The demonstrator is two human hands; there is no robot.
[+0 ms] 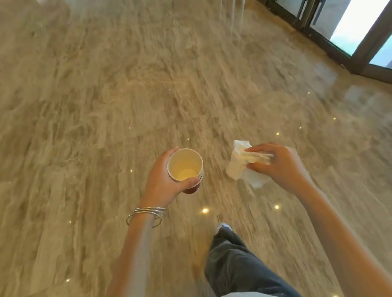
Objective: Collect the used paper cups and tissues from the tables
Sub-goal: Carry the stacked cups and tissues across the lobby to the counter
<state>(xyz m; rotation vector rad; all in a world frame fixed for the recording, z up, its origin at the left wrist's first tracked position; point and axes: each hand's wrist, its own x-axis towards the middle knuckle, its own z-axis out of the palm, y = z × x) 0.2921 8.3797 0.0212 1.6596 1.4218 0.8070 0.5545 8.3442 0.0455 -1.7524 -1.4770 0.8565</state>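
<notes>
Cups and tissues carried over the floor (111, 97).
Left hand (162, 179) fingers wrap stacked cups (185, 169); right hand (277, 163) fingers pinch crumpled tissues (237, 165).

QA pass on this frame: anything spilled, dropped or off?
Nothing stands out. The left hand holds the stacked paper cups upright, the top one empty; the right hand grips crumpled tissues. No spill shows on the marble floor, though motion blur hides fine detail.

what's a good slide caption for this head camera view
Walking across a polished marble floor, left hand carrying stacked paper cups, right hand holding crumpled tissues.
</notes>
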